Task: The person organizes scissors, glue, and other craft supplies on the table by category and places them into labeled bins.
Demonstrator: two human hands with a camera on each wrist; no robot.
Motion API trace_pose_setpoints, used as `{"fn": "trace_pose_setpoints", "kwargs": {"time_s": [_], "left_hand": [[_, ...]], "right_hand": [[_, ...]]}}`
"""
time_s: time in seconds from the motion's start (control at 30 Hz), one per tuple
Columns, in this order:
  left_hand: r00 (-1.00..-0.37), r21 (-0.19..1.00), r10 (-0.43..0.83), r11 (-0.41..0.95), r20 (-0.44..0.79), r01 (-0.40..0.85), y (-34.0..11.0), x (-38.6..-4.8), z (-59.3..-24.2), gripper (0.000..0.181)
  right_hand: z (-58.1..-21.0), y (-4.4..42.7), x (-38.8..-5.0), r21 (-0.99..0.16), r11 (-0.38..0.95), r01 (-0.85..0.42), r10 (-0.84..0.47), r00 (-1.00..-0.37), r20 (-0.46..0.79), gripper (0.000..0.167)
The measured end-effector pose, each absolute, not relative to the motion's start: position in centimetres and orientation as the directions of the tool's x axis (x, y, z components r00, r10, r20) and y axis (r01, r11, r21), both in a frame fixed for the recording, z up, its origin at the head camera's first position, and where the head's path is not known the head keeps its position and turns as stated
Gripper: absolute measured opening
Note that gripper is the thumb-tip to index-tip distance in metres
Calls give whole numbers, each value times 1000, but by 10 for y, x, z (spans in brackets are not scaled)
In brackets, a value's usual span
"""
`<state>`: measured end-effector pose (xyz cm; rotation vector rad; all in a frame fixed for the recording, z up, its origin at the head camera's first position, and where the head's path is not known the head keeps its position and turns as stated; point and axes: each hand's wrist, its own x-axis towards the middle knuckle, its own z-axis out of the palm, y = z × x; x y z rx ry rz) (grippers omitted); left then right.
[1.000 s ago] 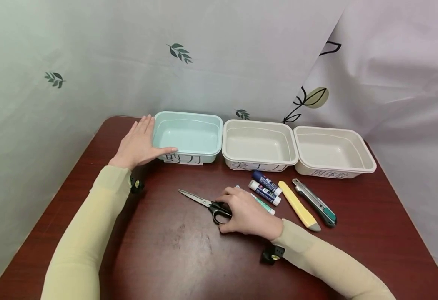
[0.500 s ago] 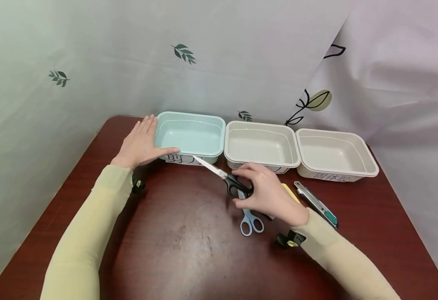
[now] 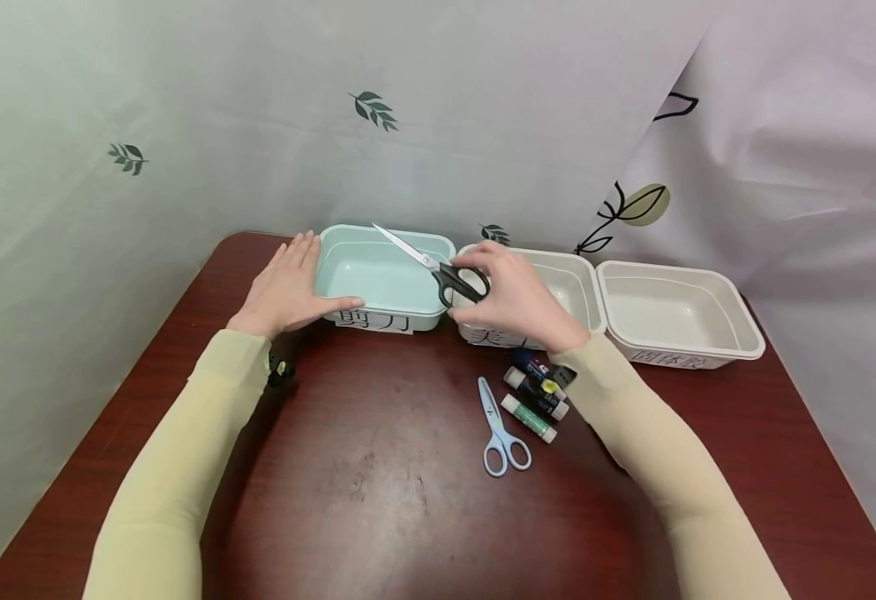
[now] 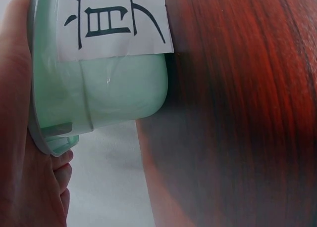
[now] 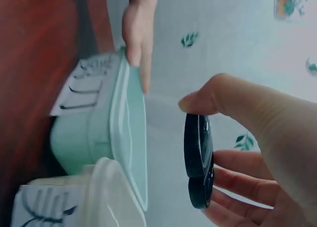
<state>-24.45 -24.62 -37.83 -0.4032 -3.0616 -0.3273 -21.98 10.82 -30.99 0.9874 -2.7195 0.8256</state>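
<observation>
My right hand [image 3: 518, 293] pinches black-handled scissors [image 3: 443, 278] by their handle, above the right end of the teal box [image 3: 385, 287]. The blades point up and left over that box, apart from it in the right wrist view. There, the black handle [image 5: 195, 158] sits between thumb and fingers. My left hand [image 3: 282, 290] lies along the teal box's left rim, fingers straight, thumb on the front rim. Light-blue scissors [image 3: 494, 423] lie on the table. Beside them are a green glue stick [image 3: 529, 418] and dark-blue glue sticks [image 3: 533, 392], partly hidden by my right wrist.
To the right of the teal box stand a beige middle box [image 3: 576, 292], partly behind my right hand, and a beige right box [image 3: 681, 312]. Paper labels face front. A curtain [image 3: 257, 125] hangs behind the dark red table [image 3: 347, 467]. My right forearm covers part of the tabletop.
My right hand has lifted the black-handled scissors off the table and carried them up to the teal box. The light-blue scissors have come into sight; the yellow and grey cutter knives are now hidden.
</observation>
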Motion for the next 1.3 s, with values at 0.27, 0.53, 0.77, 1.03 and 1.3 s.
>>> {"fn": "trace_pose_setpoints", "kwargs": {"time_s": [0.27,0.53,0.77,1.03,1.3], "left_hand": [[-966,211,251,943,58,258,-245,-243,-378,129],[-967,224,251,940,54,256,-243,-242,-379,129],[-965,209,254,943,57,261,-242,-243,-377,130],[-964,204,260,942,59,266,-242,-243,-376,130],[-964,205,259,942,55,265,-246,-244,-377,129]], "right_hand": [[-314,69,-266,-415,692,-591,-605,-788,114,64],[-333,42,-286,-426,742,-517,-584,-811,-34,62],[-341,34,-290,-389,765,-513,-577,-815,-59,64],[-327,36,-283,-392,742,-544,-563,-823,76,66],[-292,57,-258,-474,685,-554,-526,-825,205,66]]}}
